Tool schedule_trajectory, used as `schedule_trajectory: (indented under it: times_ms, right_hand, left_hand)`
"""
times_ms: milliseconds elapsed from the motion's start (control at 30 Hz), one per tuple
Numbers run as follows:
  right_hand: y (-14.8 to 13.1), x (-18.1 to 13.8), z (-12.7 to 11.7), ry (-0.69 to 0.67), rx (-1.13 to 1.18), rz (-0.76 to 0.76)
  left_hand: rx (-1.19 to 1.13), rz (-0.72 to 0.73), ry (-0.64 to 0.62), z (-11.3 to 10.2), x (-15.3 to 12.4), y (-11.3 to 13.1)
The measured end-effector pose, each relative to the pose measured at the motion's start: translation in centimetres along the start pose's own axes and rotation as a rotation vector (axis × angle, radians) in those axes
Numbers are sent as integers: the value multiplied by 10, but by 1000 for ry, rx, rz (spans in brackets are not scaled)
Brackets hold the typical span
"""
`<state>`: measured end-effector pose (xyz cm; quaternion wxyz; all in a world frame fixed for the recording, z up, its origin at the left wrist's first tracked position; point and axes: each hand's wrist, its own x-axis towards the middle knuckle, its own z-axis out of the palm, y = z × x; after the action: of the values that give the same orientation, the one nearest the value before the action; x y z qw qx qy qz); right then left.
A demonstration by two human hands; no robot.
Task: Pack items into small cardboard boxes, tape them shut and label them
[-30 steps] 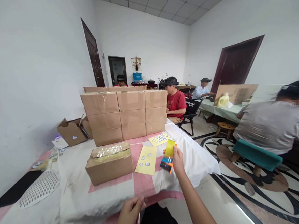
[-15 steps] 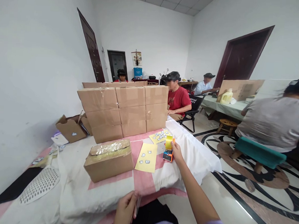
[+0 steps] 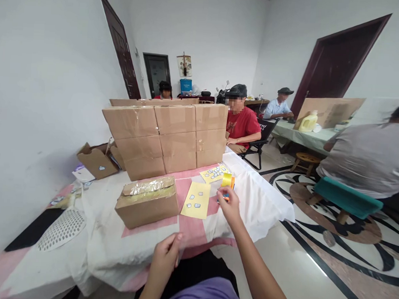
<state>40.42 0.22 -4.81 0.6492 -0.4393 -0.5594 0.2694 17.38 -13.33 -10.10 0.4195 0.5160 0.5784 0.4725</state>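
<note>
White perforated plastic scoop (image 3: 61,229) near table's left edge. Matte cardboard box (image 3: 146,201), crinkled glossy tape on top, mid-table. Left hand (image 3: 165,258) at near edge, fingers pinched together on something thin, unclear what. Flat yellow label sheet (image 3: 196,200) beside box. Right hand (image 3: 229,205) fingers clamped on orange-yellow tape dispenser (image 3: 227,183) near right edge; lower than half-second ago.

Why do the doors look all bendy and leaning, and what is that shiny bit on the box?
Head view: the wide lens bends the edges, so the left door and right door lean outward. The shine on the near box is room light glinting off its crinkled tape. Nearby people's faces are blurred; the right hand is sharp.
</note>
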Motion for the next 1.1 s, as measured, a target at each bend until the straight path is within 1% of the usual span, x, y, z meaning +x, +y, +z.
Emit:
schedule_trajectory:
  times_ms: [67,133,167,267,367,500,633,767,867,967,1100]
  right_hand:
    - [-30,-14,14,-234,6,-86]
    - [-59,-24,24,-426,17,-158]
    - [-72,-26,27,-494,19,-174]
    - [-101,-31,30,-609,18,-163]
    - [-114,-36,30,-670,28,-142]
    - [-118,-41,34,-728,47,-141]
    - [-121,-43,38,-758,72,-148]
    - [-125,-46,43,-798,101,-184]
    - [-126,-50,48,-822,121,-181]
    - [-128,-54,53,-835,92,-174]
    - [-132,-56,60,-861,96,-222]
  left_hand:
    - [54,50,64,-6,2,19]
    - [109,113,141,-12,4,39]
    - [127,138,181,-14,4,49]
    - [151,195,248,-21,4,72]
    - [156,223,261,-24,0,84]
    - [159,233,263,-25,-9,92]
    - [179,259,279,-27,-17,99]
    - [141,239,259,-31,-21,100]
    - [101,216,247,-32,-23,98]
    - [64,197,230,-34,-25,97]
    - [38,180,218,-38,-27,96]
